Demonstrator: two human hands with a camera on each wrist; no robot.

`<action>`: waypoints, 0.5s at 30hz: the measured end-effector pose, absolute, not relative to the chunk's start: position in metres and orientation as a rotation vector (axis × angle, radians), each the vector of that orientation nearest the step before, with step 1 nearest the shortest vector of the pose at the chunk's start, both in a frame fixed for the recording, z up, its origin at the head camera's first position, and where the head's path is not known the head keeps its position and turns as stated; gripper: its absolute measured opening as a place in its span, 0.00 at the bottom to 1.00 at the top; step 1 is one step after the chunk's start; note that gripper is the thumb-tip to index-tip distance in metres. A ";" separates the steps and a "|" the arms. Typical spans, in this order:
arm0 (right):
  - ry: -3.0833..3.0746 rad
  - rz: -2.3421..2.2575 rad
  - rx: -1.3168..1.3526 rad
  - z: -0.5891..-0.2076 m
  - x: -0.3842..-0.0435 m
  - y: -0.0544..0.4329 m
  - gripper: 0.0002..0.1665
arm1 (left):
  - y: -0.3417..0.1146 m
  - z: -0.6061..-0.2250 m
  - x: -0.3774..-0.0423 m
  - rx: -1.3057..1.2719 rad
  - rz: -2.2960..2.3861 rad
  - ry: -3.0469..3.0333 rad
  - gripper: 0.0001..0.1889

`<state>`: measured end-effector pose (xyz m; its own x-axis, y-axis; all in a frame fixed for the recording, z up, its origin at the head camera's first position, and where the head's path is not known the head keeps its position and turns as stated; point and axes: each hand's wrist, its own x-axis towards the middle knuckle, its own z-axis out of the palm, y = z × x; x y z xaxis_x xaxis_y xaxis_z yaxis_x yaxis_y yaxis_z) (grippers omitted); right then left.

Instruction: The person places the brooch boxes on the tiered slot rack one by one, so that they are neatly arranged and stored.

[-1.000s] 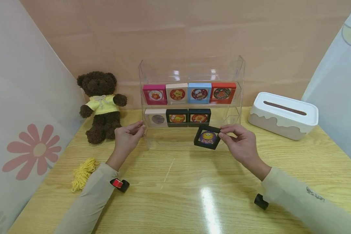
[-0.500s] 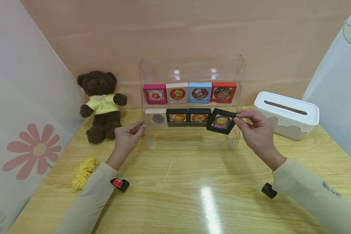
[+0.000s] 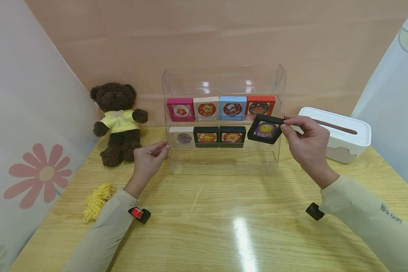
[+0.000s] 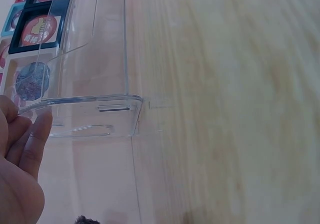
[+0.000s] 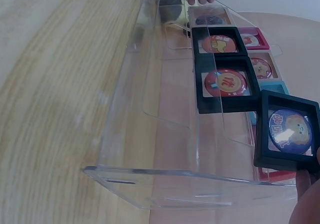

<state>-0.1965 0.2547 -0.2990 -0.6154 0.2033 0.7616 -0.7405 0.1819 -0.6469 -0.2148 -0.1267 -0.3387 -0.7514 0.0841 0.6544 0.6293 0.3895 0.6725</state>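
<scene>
A clear acrylic display rack [image 3: 221,156] stands at the back of the table. My left hand [image 3: 149,156] pinches its left side edge; the left wrist view has thumb and fingers on the clear side panel [image 4: 90,101]. Between the fingertips of my right hand [image 3: 307,141] is a black square display frame [image 3: 266,129] with a round purple badge, gripped by its right edge. It is tilted, in front of the right end of the rack's lower row. In the right wrist view this frame [image 5: 290,129] overlaps the corner of a black frame [image 5: 229,83] on the rack.
The upper row has pink [image 3: 180,109], cream [image 3: 206,108], blue [image 3: 232,108] and red [image 3: 260,105] frames. A cream frame [image 3: 181,136] and two black ones fill the lower row's left. Around stand a teddy bear [image 3: 117,124], yellow yarn [image 3: 98,202] and a tissue box [image 3: 340,151].
My right hand has carried the black frame up and to the right, from below the lower row to in front of its right end. My left hand has stayed in place.
</scene>
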 end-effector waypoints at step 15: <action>-1.634 1.553 0.503 -0.283 -0.207 0.251 0.04 | -0.126 -0.339 -0.216 -0.622 -1.377 -2.115 0.09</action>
